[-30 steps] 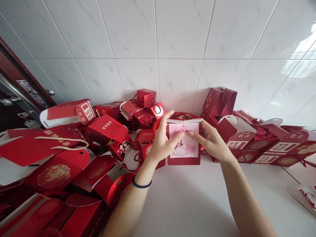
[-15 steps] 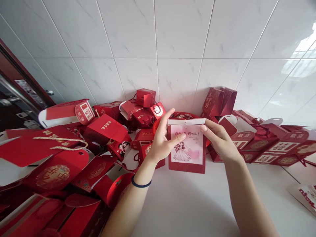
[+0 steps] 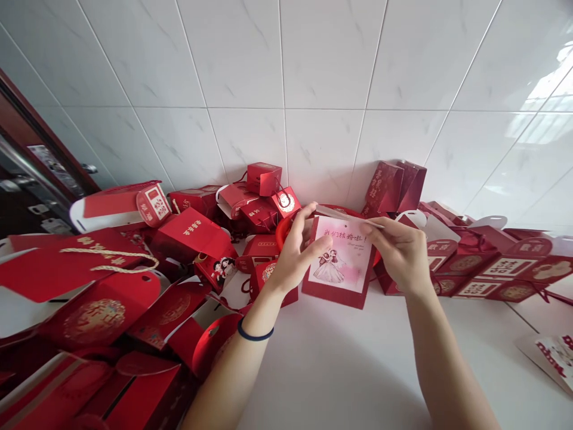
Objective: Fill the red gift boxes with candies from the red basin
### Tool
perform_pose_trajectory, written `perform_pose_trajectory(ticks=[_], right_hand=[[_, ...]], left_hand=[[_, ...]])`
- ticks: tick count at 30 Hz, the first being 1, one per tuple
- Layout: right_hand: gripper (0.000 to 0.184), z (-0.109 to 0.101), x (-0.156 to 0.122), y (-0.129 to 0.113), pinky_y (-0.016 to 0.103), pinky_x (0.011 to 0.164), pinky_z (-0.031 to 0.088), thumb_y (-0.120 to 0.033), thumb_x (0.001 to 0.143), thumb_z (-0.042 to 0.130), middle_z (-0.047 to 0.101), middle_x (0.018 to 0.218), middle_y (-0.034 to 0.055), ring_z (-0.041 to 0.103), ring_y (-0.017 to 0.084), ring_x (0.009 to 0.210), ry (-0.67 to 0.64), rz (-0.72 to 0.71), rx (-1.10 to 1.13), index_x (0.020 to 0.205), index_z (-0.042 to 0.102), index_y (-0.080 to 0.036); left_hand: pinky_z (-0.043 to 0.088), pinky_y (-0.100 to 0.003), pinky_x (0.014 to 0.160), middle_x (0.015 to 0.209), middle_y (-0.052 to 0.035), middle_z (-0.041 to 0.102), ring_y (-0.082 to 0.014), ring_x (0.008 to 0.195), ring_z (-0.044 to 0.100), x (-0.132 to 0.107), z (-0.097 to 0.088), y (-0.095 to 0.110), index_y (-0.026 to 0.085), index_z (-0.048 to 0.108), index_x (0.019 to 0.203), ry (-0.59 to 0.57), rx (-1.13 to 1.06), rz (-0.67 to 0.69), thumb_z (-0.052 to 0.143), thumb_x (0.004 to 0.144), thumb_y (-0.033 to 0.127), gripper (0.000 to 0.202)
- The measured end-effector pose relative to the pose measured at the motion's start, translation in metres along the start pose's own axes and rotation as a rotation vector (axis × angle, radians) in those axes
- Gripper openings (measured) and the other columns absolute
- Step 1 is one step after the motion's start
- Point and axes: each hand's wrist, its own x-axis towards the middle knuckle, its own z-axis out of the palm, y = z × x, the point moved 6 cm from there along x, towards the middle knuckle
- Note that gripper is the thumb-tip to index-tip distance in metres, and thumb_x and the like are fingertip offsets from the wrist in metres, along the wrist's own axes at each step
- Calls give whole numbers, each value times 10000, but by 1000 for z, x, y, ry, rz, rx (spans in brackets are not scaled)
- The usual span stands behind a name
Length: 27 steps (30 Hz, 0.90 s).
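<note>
Hands (image 3: 290, 260) (image 3: 403, 254) half-curled around red paper bag (image 3: 342, 263)

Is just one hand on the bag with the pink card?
No, the left hand holds the bag at its side while the right hand grips its upper corner.

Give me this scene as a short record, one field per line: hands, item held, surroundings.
Left hand: holds the left side of the packet, thumb across its front
Right hand: fingers at the packet's upper right corner
Item held: red packet with a pale pink front, printed writing and a drawn couple; contents not visible
Wrist: dark band on the left
Left side: jumbled red boxes
Right side: stacked red boxes
Surface: white table
Background: tiled wall
</note>
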Motion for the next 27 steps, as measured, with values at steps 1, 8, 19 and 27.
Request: perform_pose_trajectory(ticks=[1,8,19,27], right_hand=[[288,2,0,1,244,531,437,-457,878,701,670,676,9,588,157,628,-27,10,10,784,768,-193],[310,9,2,7,249,549,445,-486,868,718,637,674,15,581,168,665,-105,87,124,753,759,-200],[416,22,-1,19,309,675,588,-534,874,714,772,991,68,713,237,826,-323,218,345,1146,758,-222],[352,19,0,21,261,631,557,-495,848,760,779,928,55,717,219,814,-321,194,341,1059,791,-215]], left_hand=[[530,-419,1013,1316,-99,649,-305,1238,617,0,-2,0,259,482,1419,21,-8,5,720,843,532,681],[586,-359,886,1167,-61,732,-272,1082,693,1,-4,-1,241,603,1299,21,73,-27,848,737,344,622],[599,-321,717,917,-28,777,-216,820,722,1,-5,4,197,720,1020,74,109,31,818,763,363,321],[622,-331,776,1165,-65,748,-248,993,732,3,-6,3,227,680,1128,28,103,2,831,755,384,431]])
